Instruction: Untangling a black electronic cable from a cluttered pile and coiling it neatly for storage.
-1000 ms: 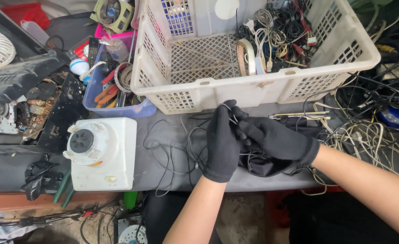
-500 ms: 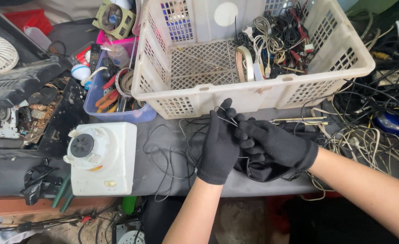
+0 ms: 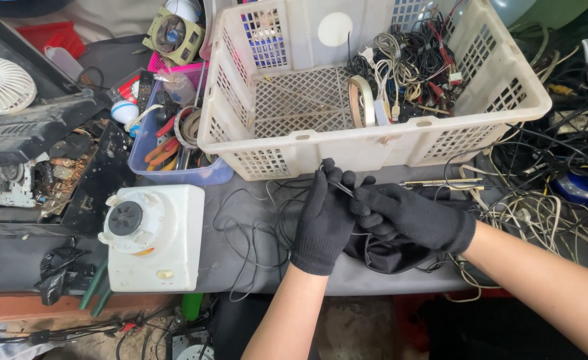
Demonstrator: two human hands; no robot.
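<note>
Both hands wear black knit gloves and meet over the middle of the grey bench point(image 3: 240, 267). Left hand point(image 3: 325, 217): fingers closed, thumb and forefinger pinched on the thin black wire point(image 3: 250, 230) at its upper end, just in front of the basket wall. Right hand point(image 3: 414, 217): fingers curled shut on the same wire, knuckles touching the left hand, resting over a crumpled black cloth or pouch point(image 3: 390, 253) on the bench.

From the pinch point the wire trails leftward in loose loops lying flat on the bench surface. Judged light, limp and easily snagged; thin enough to slip in gloved fingers, and likely to kink or break at a joint if pulled hard. Best hold is a fingertip pinch near the end, with the other hand supporting the slack.

Left of the loops stands a white plastic appliance base with a round black coupling on top point(image 3: 152, 237), near the front edge. A crumpled black plastic bag point(image 3: 57, 273) lies beside it.

Further back, a large cream perforated plastic basket point(image 3: 374, 143) sits just beyond the hands, holding a pile of mixed cables point(image 3: 414, 67) in its right half. To its left, a blue plastic tub of pliers and hand tools point(image 3: 174, 150). Far left: a stripped circuit chassis point(image 3: 60, 177) and a small white fan point(image 3: 0, 87). Right of the basket, a heap of tangled pale and black cords point(image 3: 547, 213) covers the bench.
</note>
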